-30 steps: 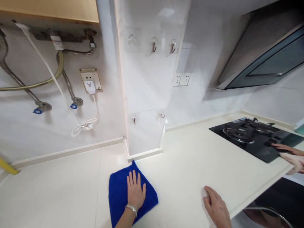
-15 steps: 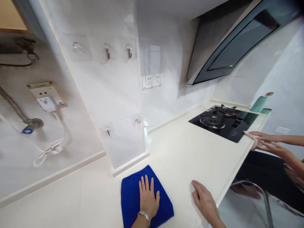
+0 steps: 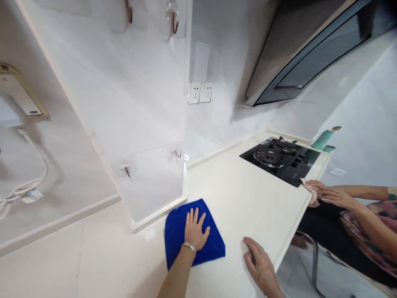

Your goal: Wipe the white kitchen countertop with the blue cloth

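My left hand (image 3: 196, 230), with a silver bangle (image 3: 188, 247) on its wrist, lies flat on a blue cloth (image 3: 211, 245), fingers spread. The cloth is laid out on the pale countertop (image 3: 235, 194), close to the base of the white wall pillar (image 3: 149, 190). To the right, near the counter's front edge, my right hand (image 3: 259, 265) rests on the surface with its fingers stretched out and holds nothing.
At the right, another person's hands (image 3: 328, 193) hold a pale cloth (image 3: 309, 192) at the counter edge beside a black gas hob (image 3: 279, 159). Green containers (image 3: 322, 139) stand behind it, under a range hood (image 3: 297, 66). Hooks (image 3: 125, 169) and sockets (image 3: 201, 92) are on the walls.
My left hand and the blue cloth have slid forward along the counter, nearer the pillar's corner. My right hand stays resting on the counter. The view has shifted and come closer to the pillar.
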Demonstrator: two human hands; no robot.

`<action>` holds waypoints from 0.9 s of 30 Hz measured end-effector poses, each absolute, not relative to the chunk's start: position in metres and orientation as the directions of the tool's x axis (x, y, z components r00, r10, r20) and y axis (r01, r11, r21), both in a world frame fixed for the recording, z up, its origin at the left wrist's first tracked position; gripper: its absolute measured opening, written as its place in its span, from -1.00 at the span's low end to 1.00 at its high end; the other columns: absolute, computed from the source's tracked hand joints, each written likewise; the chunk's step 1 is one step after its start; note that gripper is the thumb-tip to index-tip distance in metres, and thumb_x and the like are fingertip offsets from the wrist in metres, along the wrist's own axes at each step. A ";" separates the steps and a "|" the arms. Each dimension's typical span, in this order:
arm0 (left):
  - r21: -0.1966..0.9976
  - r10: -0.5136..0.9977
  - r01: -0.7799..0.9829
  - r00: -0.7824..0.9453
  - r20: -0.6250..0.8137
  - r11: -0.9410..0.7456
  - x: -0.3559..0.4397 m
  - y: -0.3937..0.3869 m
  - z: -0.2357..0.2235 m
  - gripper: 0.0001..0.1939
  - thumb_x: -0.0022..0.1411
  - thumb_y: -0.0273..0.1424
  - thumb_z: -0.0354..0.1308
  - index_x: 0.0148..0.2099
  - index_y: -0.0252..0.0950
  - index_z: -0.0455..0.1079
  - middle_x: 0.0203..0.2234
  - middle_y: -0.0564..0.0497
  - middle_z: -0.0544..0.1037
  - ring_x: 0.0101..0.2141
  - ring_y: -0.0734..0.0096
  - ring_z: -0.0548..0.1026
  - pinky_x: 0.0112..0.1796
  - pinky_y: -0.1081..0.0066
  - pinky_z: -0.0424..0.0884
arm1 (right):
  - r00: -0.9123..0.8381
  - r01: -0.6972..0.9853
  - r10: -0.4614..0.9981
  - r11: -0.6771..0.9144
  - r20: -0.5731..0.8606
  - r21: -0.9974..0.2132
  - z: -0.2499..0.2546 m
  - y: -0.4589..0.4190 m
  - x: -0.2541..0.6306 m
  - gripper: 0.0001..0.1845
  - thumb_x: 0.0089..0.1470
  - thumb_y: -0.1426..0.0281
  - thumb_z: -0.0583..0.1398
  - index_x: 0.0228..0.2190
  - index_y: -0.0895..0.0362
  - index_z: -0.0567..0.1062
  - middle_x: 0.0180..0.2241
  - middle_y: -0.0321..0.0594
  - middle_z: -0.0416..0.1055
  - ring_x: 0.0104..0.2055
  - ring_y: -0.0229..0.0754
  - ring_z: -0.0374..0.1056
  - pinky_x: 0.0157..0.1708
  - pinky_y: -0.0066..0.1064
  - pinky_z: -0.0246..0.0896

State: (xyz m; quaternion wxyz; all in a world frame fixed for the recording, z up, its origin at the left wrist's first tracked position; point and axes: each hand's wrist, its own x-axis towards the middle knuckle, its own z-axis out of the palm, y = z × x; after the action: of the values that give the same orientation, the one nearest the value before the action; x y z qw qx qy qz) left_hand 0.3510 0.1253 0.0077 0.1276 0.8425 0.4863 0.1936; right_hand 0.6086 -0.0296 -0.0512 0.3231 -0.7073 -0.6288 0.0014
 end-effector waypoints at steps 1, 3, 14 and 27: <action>0.412 0.873 0.770 0.440 0.210 -0.487 0.346 0.127 0.008 -0.40 0.31 -0.09 -0.02 0.36 0.01 0.09 0.43 -0.06 0.04 0.42 -0.03 -0.07 0.36 -0.19 0.08 | 0.211 0.888 0.892 -0.003 0.401 -0.460 -0.050 -0.030 0.609 -0.58 0.23 0.30 -0.01 0.11 0.02 0.30 0.15 -0.10 0.34 0.17 0.00 0.30 0.17 0.09 0.32; 0.429 0.895 0.786 0.386 0.224 -0.446 0.331 0.127 0.010 -0.43 0.33 -0.10 -0.04 0.35 0.01 0.13 0.42 -0.04 0.08 0.41 0.00 -0.05 0.37 -0.16 0.07 | 0.206 0.888 0.893 0.001 0.401 -0.459 -0.047 -0.030 0.609 -0.58 0.23 0.30 -0.02 0.10 0.03 0.30 0.15 -0.09 0.34 0.17 0.01 0.29 0.19 0.11 0.31; 0.340 0.958 0.917 0.120 0.259 -0.207 0.154 0.061 0.017 -0.46 0.37 -0.14 -0.09 0.34 -0.06 0.15 0.37 -0.01 0.22 0.37 0.11 0.13 0.34 -0.07 0.19 | 0.177 0.892 0.881 0.045 0.439 -0.450 -0.051 -0.031 0.608 -0.58 0.24 0.27 -0.03 0.09 0.08 0.31 0.12 -0.05 0.34 0.16 0.02 0.29 0.21 0.12 0.26; 0.214 0.878 0.931 -0.354 0.321 0.297 -0.058 0.014 0.008 -0.38 0.33 -0.06 -0.16 0.33 -0.18 0.19 0.35 -0.19 0.25 0.34 -0.14 0.16 0.28 -0.13 0.22 | 0.141 0.913 0.892 0.051 0.430 -0.405 -0.083 -0.027 0.636 -0.48 0.18 0.12 -0.01 0.05 0.13 0.37 0.09 0.03 0.40 0.10 0.15 0.38 0.08 0.13 0.40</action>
State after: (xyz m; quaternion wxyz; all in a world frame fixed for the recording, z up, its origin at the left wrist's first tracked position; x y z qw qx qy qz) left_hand -0.0579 0.0145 0.0081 -0.0711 0.5638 0.8021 0.1836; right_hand 0.6357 -0.0267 -0.0830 0.3103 -0.6885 -0.6553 -0.0172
